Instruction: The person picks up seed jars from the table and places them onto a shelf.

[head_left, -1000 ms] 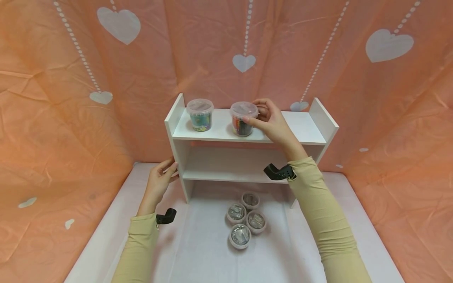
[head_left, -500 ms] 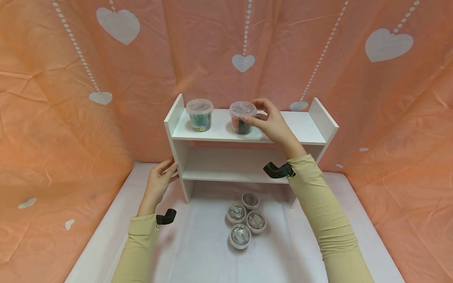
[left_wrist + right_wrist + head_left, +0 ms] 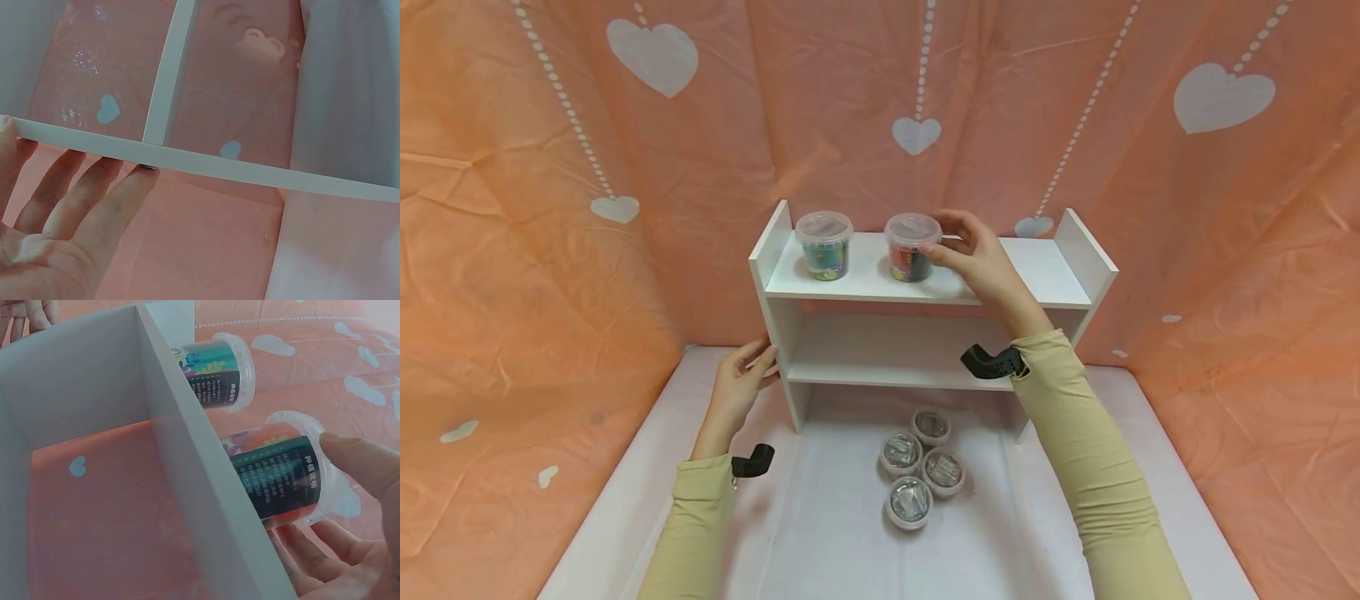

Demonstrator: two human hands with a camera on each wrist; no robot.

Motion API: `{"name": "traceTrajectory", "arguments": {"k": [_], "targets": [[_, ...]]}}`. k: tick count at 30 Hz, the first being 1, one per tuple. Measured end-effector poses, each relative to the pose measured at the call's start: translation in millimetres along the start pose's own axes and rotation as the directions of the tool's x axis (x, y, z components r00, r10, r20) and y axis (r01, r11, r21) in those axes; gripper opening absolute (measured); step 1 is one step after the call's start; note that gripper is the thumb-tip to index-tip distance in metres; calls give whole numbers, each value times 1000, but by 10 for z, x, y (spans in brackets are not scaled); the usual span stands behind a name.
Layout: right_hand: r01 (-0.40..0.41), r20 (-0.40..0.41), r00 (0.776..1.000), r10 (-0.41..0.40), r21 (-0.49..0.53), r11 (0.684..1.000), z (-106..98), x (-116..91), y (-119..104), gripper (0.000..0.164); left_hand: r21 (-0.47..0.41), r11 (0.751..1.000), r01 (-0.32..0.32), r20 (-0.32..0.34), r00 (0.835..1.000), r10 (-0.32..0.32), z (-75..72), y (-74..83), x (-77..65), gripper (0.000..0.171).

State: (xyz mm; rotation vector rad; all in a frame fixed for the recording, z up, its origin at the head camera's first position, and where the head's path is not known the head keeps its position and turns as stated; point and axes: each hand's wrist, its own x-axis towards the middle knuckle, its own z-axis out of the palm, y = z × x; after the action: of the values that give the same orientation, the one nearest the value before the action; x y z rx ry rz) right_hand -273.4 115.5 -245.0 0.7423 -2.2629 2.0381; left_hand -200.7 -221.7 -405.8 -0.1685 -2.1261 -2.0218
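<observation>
On the top board of a white shelf unit (image 3: 865,373), my right hand (image 3: 981,258) holds a lidded plastic tub (image 3: 908,258) with a red and black label. In the right wrist view the thumb (image 3: 350,453) lies at the lid's rim of this tub (image 3: 281,472), with the other fingers behind it. A second tub (image 3: 824,250), labelled in teal, stands upright to its left, apart from it. My left hand (image 3: 741,387) touches the unit's left side panel; in the left wrist view its fingers (image 3: 94,194) reach fairly straight to the panel's edge.
Several more lidded tubs (image 3: 910,500) stand grouped on the white table (image 3: 835,542) in front of the unit, silvery packets showing through their lids. The unit has raised end panels (image 3: 1086,254). An orange cloth (image 3: 842,100) with white hearts hangs behind and at both sides.
The red-and-black tub has shifted slightly left and back on the top board, with the right hand at its right side. The left hand has stayed at the side panel.
</observation>
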Motion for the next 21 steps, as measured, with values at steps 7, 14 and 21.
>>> {"name": "traceTrajectory", "arguments": {"k": [7,14,21], "targets": [[19,12,1000,-20,42,999,-11,2,17,50,-2,1000,3,-7,1000,-3,-1,6,-8,52],[39,55,998,-41,35,999,-16,19,3,51,-6,1000,-6,-1,1000,6,-5,0,-3,51],[18,82,996,-21,40,999,-9,39,-5,52,6,1000,-5,5,1000,5,-14,-15,0,52]]}}
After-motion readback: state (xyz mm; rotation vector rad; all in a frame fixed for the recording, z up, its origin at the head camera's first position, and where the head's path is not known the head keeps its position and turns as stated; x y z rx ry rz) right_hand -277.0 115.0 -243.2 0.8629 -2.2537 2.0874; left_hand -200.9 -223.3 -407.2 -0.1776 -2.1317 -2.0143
